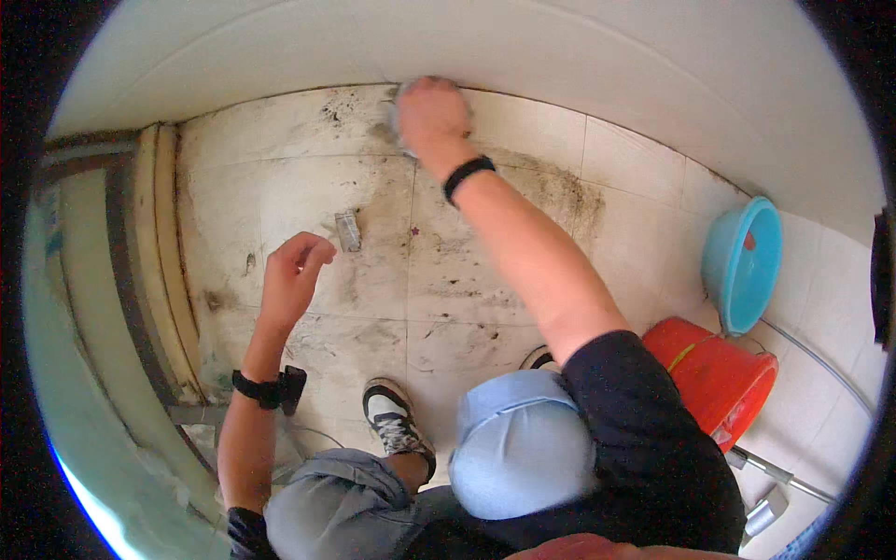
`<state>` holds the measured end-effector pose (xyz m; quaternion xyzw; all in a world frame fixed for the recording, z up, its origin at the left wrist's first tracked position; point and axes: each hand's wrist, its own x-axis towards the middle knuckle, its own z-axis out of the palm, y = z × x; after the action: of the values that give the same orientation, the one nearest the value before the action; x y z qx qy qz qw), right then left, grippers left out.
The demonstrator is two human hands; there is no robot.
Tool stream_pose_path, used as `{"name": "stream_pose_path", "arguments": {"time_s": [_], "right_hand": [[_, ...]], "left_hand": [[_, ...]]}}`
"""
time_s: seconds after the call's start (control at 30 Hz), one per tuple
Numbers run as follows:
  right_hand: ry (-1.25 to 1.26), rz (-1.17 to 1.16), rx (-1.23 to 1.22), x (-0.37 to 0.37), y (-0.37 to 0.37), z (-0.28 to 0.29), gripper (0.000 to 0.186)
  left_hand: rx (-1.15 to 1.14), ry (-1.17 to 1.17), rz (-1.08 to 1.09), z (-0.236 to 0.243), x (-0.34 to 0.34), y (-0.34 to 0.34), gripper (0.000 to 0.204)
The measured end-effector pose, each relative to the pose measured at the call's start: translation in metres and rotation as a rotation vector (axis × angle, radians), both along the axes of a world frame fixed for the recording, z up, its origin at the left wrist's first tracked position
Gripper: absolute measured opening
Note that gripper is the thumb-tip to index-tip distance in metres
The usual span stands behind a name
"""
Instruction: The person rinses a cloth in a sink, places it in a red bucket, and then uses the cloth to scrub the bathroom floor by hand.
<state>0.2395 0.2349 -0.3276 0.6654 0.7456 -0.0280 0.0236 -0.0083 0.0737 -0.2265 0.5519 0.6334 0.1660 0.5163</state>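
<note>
Near the base of the back wall, my right hand (435,112) presses on a grey cloth (403,121) against the dirty floor tiles (487,280), its fingers closed round the cloth, which is largely covered by the hand. My left hand (303,257) hangs over the floor at centre left, fingers loosely curled and apart, with nothing seen in them. Just right of its fingertips lies a small clear, crumpled piece (348,231), perhaps plastic. Dark grime streaks and specks mark the tiles between and around my hands.
A light blue basin (756,266) stands tilted at the right, near a red bucket (747,401) lying on its side. A grey hose (821,364) and a metal pole (784,481) lie beside them. A door track (163,261) runs along the left. My knees and shoes fill the lower middle.
</note>
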Motion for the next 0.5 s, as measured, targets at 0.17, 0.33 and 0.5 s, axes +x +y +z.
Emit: {"name": "stream_pose_path", "arguments": {"time_s": [0.17,0.33,0.5], "right_hand": [[-0.008,0.149,0.065,-0.028,0.014,0.005,0.023],[0.096,0.129,-0.029,0.087,-0.019,-0.002,0.02],[-0.144,-0.123,-0.03,0.246,-0.082,0.014,0.035]], "left_hand": [[0.05,-0.006,-0.005,0.007,-0.005,-0.008,0.019],[0.179,0.116,-0.107,-0.002,-0.012,-0.004,0.017],[0.21,0.082,-0.01,-0.02,-0.042,0.003,0.016]]}}
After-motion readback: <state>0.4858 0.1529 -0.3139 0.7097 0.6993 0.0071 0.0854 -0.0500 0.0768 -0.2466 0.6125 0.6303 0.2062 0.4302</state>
